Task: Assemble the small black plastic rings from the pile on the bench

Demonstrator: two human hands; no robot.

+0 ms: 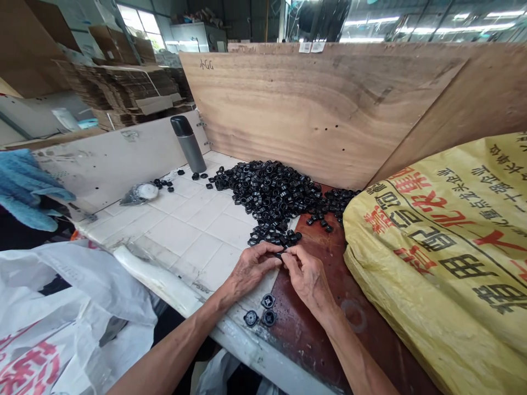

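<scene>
- My left hand (251, 269) and right hand (308, 274) meet low in the centre of the frame, just above the near edge of the bench.
- The fingers (269, 253) of both hands are nearly closed, pinching a small black plastic part (280, 253) between them; they hide most of its shape.
- Three round black plastic caps (260, 310) lie just below my hands.
- A wide heap of small black plastic rings (267, 200) spreads just above my fingertips, across a white-tiled bench (193, 233) and onto its reddish-brown wooden top (313, 334).
- At upper left, a grey vacuum flask (188, 144) with a black cap stands upright.
- A yellow woven sack (436, 258) with red and black print fills the right.
- A crumpled white plastic bag (69, 312) lies at lower left.
</scene>
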